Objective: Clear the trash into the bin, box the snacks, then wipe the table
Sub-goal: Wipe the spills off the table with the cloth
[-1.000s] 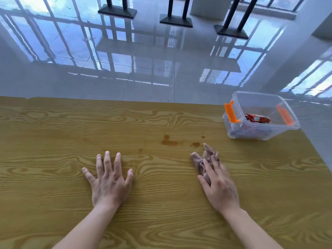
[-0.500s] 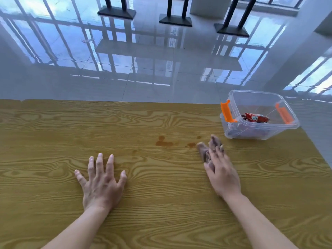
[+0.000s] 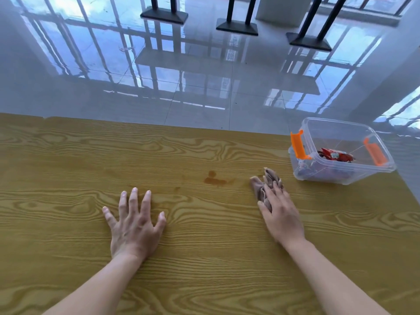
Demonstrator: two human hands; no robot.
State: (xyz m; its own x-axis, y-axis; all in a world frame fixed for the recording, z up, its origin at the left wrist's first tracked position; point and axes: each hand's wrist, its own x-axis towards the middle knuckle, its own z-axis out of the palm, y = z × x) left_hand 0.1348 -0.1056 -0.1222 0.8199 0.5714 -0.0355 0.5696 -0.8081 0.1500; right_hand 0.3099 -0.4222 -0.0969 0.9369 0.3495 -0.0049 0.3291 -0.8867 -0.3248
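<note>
My right hand (image 3: 280, 212) lies flat on a crumpled grey-brown cloth (image 3: 260, 187) and presses it onto the wooden table (image 3: 68, 167). A brown spill stain (image 3: 214, 180) sits on the table just left of the cloth. My left hand (image 3: 135, 226) rests flat on the table with its fingers spread and holds nothing. A clear plastic box (image 3: 341, 176) with orange latches stands at the table's far right, and a red snack packet (image 3: 336, 155) lies inside it.
The table's far edge (image 3: 159, 125) runs across the view, with a glossy tiled floor beyond it. Black table bases (image 3: 237, 28) stand on that floor at the top. The table's right edge lies just past the box.
My right hand slid the cloth away from me and slightly right, towards the box. My left hand stayed flat on the table, shifting only a little.
</note>
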